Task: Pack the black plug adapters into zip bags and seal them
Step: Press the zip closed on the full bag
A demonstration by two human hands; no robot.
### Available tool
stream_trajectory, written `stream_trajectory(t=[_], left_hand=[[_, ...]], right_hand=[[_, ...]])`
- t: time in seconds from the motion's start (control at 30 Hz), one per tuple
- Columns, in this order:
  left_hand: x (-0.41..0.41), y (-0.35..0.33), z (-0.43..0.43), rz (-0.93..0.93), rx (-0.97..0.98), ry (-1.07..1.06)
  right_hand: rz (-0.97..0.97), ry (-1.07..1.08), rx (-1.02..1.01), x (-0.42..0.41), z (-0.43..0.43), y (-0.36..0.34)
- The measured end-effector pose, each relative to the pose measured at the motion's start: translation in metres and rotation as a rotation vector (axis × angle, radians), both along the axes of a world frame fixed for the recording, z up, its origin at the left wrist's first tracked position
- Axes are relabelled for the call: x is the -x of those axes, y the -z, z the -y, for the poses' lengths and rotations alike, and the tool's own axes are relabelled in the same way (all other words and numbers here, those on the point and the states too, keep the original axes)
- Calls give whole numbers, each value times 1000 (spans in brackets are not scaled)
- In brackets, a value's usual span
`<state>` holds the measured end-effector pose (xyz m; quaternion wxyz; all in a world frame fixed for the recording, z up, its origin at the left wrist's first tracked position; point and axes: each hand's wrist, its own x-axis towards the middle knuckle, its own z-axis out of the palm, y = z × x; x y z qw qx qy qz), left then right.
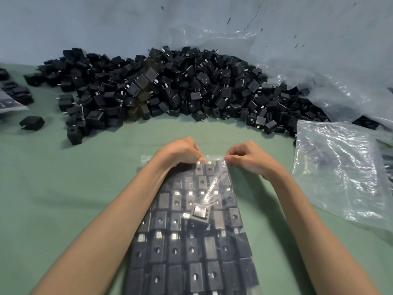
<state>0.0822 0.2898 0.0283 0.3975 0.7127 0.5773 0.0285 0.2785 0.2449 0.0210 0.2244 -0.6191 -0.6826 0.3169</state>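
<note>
The left hand [180, 152] and right hand [248, 159] are each pinching the far edge of the bag [214, 157], which is lying near-centre, full of adapters [191, 271], short of the far pile [170, 86].

We read no text, label, brand or number anywhere. Pale marks on the packed bag [8, 104] at the table's far left edge are too blurred to read.
</note>
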Motion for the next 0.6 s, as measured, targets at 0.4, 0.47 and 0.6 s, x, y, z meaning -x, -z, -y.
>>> stream_trajectory(t=[0.4,0.47,0.6], left_hand=[[21,2,1,152,-52,9],[31,-1,-1,105,-79,14],[43,-2,-4,69,-96,7]], right_hand=[[-166,92,68,13,-1,10],[-190,97,92,15,-1,10],[-229,97,94,23,-3,12]])
